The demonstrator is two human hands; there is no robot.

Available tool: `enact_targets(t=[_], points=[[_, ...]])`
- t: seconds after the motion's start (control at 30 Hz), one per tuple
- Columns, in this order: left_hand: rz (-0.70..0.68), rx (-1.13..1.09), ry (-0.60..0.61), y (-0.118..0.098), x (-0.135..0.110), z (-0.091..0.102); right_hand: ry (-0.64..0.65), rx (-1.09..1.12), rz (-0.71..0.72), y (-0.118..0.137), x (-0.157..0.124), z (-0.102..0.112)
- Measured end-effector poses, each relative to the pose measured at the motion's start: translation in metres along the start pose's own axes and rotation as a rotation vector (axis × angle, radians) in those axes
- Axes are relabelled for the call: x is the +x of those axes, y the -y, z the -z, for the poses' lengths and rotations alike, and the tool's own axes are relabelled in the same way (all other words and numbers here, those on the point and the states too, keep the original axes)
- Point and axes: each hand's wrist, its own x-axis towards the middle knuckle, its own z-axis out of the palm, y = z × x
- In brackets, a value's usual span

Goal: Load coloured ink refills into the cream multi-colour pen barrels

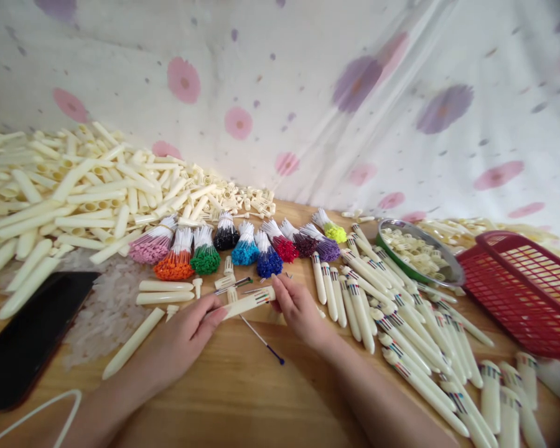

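Note:
A cream multicolour pen (pixel 247 303) with small coloured sliders lies level between my two hands. Its left part is gripped by my left hand (pixel 196 326), fingers closed round it. At the slider end, my right hand (pixel 299 305) pinches the pen's tip with thumb and fingers. Below the pen, a loose refill (pixel 262 340) with a dark blue end lies on the wooden table (pixel 242 398). Small cream plastic parts (pixel 226 280) and thin refills lie just behind the pen. Bundles of refills stand beyond, including green (pixel 205 255), blue (pixel 267 258) and red (pixel 285 247) ones.
Cream pen barrels (pixel 88 193) are heaped at the left. A black phone (pixel 32 336) lies near small translucent pieces (pixel 98 311). Many assembled pens (pixel 410 330) cover the right side, near a bowl (pixel 452 264) of small parts and a red basket (pixel 518 286). A flowered sheet (pixel 280 74) hangs behind.

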Motion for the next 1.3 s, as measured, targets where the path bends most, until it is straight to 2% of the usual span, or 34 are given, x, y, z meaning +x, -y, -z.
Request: enact_targets(t=[0.13, 0.23, 0.3, 0.4, 0.5, 0.57, 0.63, 0.7, 0.8, 0.9, 1.3], points=[[-0.239, 0.216, -0.169, -0.002, 0.001, -0.004, 0.152, 0.161, -0.179, -0.003, 0.000, -0.002], [-0.400, 0.338, -0.271, -0.002, 0.005, -0.004, 0.139, 0.255, -0.244, -0.004, 0.001, -0.005], [-0.414, 0.356, -0.286, -0.002, 0.006, -0.007, 0.118, 0.262, -0.254, -0.003, 0.003, -0.005], [-0.257, 0.147, -0.224, -0.005, 0.006, -0.016, 0.054, 0.315, -0.226, -0.001, 0.006, -0.001], [0.009, -0.419, -0.058, -0.011, 0.002, -0.032, -0.047, 0.537, -0.178, 0.000, 0.008, 0.004], [0.108, -0.785, 0.032, -0.015, -0.001, -0.042, -0.090, 0.728, -0.212, 0.001, 0.007, 0.003], [0.199, -1.041, 0.080, -0.018, -0.004, -0.050, -0.067, 0.897, -0.265, 0.003, 0.005, -0.003], [0.277, -1.203, 0.120, -0.019, -0.007, -0.054, 0.027, 1.038, -0.285, 0.007, 0.000, -0.014], [0.332, -1.326, 0.188, -0.021, -0.008, -0.055, 0.198, 1.202, -0.302, 0.012, -0.005, -0.030], [0.344, -1.382, 0.213, -0.024, -0.008, -0.055, 0.287, 1.279, -0.294, 0.013, -0.005, -0.038], [0.386, -1.436, 0.227, -0.022, -0.010, -0.058, 0.400, 1.339, -0.223, 0.008, -0.003, -0.030]])
